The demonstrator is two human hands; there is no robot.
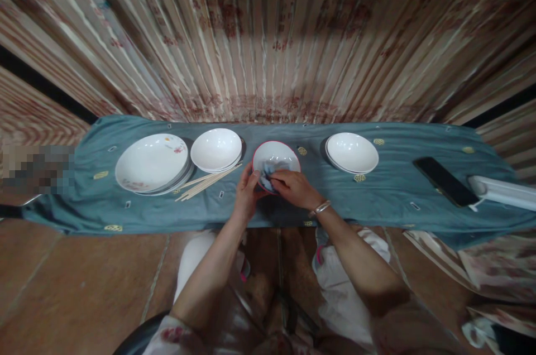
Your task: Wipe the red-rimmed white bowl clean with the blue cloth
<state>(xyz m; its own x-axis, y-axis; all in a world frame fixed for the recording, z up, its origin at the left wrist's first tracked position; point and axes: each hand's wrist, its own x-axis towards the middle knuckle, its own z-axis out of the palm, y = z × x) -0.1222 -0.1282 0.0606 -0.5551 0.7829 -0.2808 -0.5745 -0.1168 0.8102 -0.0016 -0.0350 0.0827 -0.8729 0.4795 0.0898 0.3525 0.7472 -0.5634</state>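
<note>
A white bowl with a red rim [276,149] is held tilted above the near middle of the cloth-covered table. My left hand [248,190] grips its left side, thumb at the rim and fingers beneath. My right hand [296,187] is closed on a bluish-grey cloth [268,179] and presses it against the inside of the bowl; the cloth is partly hidden by the fingers. A bracelet [320,208] circles my right wrist. Left of the bowl stand stacked white bowls [216,148], with several wooden chopsticks [205,185] lying in front of them.
Stacked plates with floral decoration [153,162] stand at the left. More stacked white bowls [352,151] are on the right. Farther right lie a black phone [446,182] and a white device [506,192] with a cable. A pleated curtain [268,65] hangs directly behind the table.
</note>
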